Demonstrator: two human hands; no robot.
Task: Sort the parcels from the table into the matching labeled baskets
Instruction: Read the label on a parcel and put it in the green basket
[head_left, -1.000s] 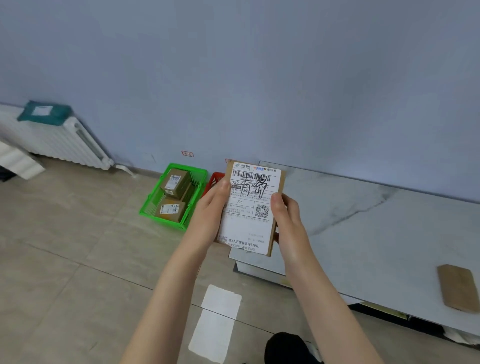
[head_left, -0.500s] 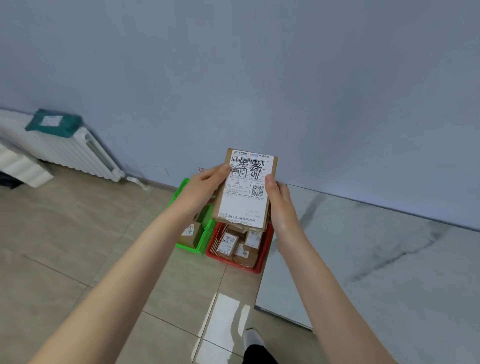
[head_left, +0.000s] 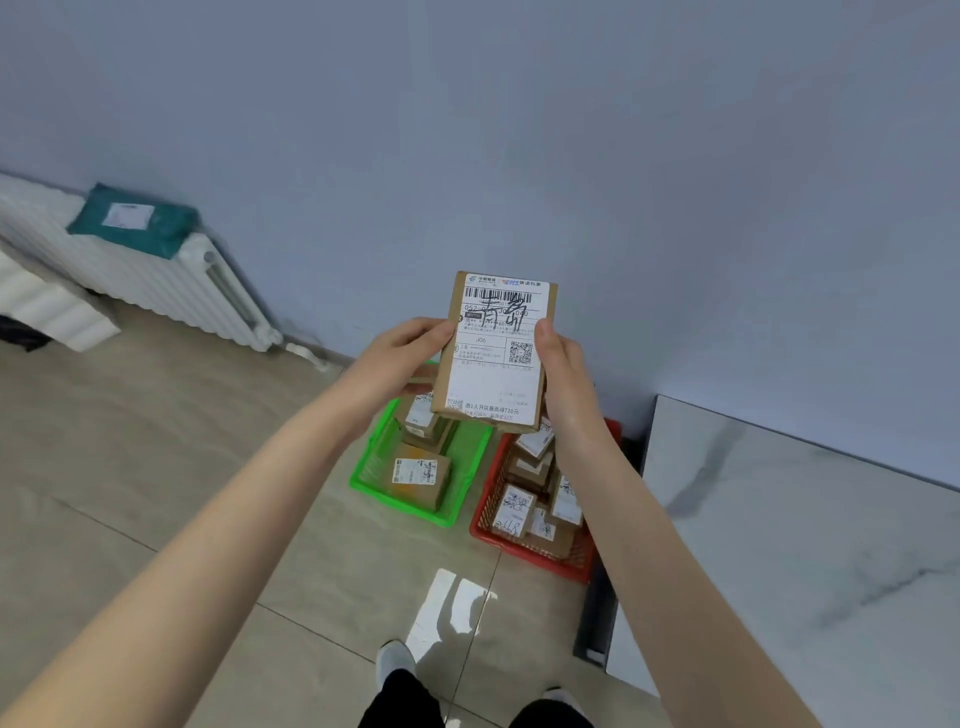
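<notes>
Both hands, left hand (head_left: 402, 358) and right hand (head_left: 563, 374), are clasped on the side edges of an upright labelled parcel (head_left: 493, 353), held above the green basket (head_left: 470, 462) and red basket (head_left: 485, 499).

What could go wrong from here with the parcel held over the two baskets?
1. The parcel is held by its side edges between the left hand and right hand, above the gap between the green basket and red basket; a careless drop could land in the wrong one.
2. The red basket already looks piled full, so another parcel might slide off.
3. No basket labels are readable, so a mismatch is possible.
</notes>
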